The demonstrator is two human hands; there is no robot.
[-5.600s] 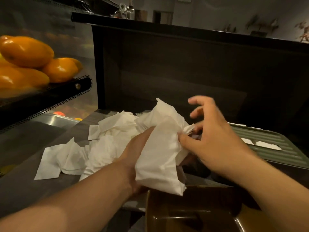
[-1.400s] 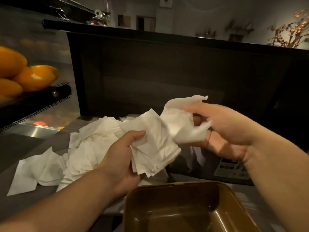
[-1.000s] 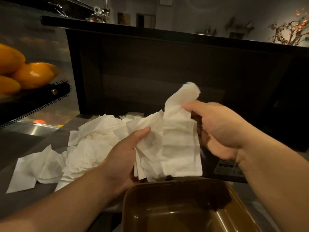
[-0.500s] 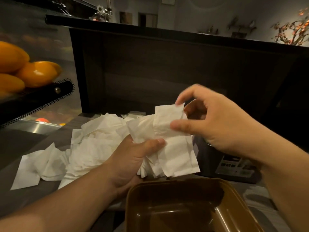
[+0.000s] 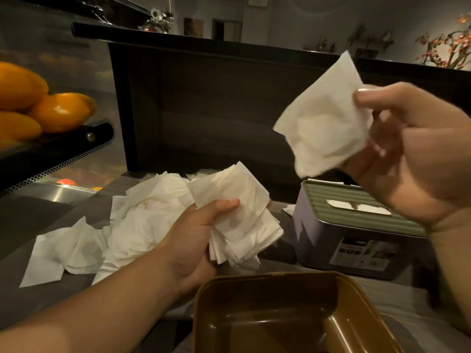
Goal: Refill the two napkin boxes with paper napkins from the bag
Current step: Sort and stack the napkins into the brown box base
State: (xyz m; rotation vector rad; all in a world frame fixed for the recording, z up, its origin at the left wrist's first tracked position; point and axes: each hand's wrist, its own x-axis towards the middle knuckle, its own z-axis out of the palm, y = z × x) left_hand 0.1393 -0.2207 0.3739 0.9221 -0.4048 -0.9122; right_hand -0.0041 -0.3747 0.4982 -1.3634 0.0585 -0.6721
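Observation:
My left hand (image 5: 196,240) grips a fanned stack of white paper napkins (image 5: 239,215) above the counter. My right hand (image 5: 413,154) pinches a single crumpled napkin (image 5: 323,126), raised high at the right, apart from the stack. An open brown napkin box (image 5: 288,312) with nothing visible inside sits at the bottom centre, just below my left hand. A second napkin box (image 5: 356,225), grey with a green ribbed lid and a slot showing white paper, stands to the right behind it. Loose napkins (image 5: 122,225) lie heaped on the counter at the left.
A dark perforated tray (image 5: 51,154) holding orange fruit (image 5: 58,110) juts out at the upper left. A tall dark counter wall (image 5: 216,103) rises behind the napkins. A steel surface (image 5: 63,194) lies below the tray.
My right hand has pulled one napkin off the stack and lifted it up and to the right. The second box with the green lid is now uncovered. My left hand keeps hold of the stack.

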